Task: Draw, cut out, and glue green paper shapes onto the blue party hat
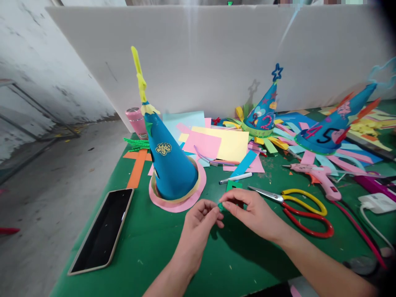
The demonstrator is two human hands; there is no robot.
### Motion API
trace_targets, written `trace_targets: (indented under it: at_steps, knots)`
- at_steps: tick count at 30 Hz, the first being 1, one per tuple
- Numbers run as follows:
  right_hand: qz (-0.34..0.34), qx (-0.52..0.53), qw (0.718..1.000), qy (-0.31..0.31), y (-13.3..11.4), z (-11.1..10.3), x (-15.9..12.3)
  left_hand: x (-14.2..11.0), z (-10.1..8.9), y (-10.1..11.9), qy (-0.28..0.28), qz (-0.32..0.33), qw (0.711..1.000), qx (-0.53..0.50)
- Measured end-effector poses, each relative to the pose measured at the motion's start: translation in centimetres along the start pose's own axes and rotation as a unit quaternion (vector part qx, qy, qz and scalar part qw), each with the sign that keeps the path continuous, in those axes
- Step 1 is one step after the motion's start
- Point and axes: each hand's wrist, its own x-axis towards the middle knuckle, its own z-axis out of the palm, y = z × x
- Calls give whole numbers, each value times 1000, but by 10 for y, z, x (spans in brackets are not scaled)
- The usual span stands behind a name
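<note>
My left hand [198,227] and my right hand [250,212] meet over the green table [148,243], both pinching a small green paper piece [223,205] between fingertips. Just behind my hands stands a blue cone hat [168,161] with a pink and yellow brim, a yellow emblem and a tall yellow topper. A green paper scrap [233,185] lies right behind my right fingers. Scissors [297,208] with yellow and red handles lie to the right of my right hand.
A dark phone [103,231] lies at the left table edge. A white marker [235,178], coloured paper sheets [222,144], a pink glue gun [321,179], two more decorated blue hats [264,113] [332,128] and a pink roll [136,119] fill the back. A white board [216,53] walls the rear.
</note>
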Motion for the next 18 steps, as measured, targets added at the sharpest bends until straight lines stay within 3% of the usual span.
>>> trace_targets:
  at_steps: [3,9,18]
  knots:
    - [-16,0,1000,-9,0,0,1,4,-1,2,2,9,1000,-5]
    - [63,103,990,74,20,0,7,13,-2,2,47,-4,998,-51]
    - [69,132,987,55,28,17,12,25,-1,-4,61,-9,995,-72]
